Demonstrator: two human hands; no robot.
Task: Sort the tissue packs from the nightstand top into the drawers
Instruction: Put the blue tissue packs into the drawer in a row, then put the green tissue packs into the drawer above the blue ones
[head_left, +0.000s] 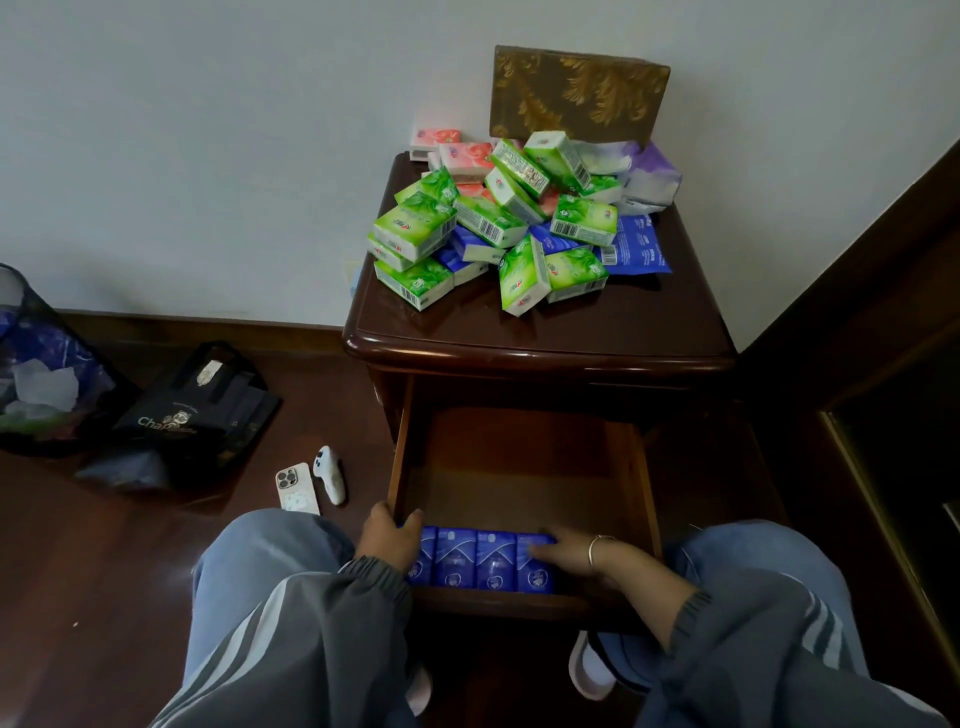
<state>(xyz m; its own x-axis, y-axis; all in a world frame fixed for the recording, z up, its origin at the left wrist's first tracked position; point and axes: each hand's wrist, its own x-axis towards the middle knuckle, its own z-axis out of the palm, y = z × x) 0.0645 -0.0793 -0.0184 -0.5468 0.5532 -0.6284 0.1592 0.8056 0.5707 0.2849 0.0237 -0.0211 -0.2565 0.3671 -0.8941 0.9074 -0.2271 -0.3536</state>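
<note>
Nightstand (540, 332) at 12 o'clock, dark wood, against a pale wall; pile (511, 223) of tissue packs heaped on top, mostly green, with pink packs (457, 156) at the pile's 11 o'clock, blue packs (631, 249) at its 4 o'clock and a purple-white pack (652, 179) at its 2 o'clock. Gold box (576, 93) upright behind the pile, against the wall. Drawer (519, 467) pulled out toward 6 o'clock, bare across the back, with a row of four blue packs (475, 564) standing side by side along the front edge. Left hand (389, 538) at 7 o'clock of the drawer, fingers curled over the left wall, thumb inside touching the leftmost pack; gripping the wall rather than a pack. Right hand (563, 551) at 5 o'clock of the drawer, fingers spread and lying flat on the rightmost pack, pressing, not closed around it; bangle (595, 553) on the wrist. Grey striped sleeves and jeans-clad knees at either side of the drawer. On the floor at 9 o'clock: phone (297, 488) lying camera side up, white controller (331, 474) just beside it, dark bag (202, 410) farther out, mesh bin (36, 364) at the left edge.
</note>
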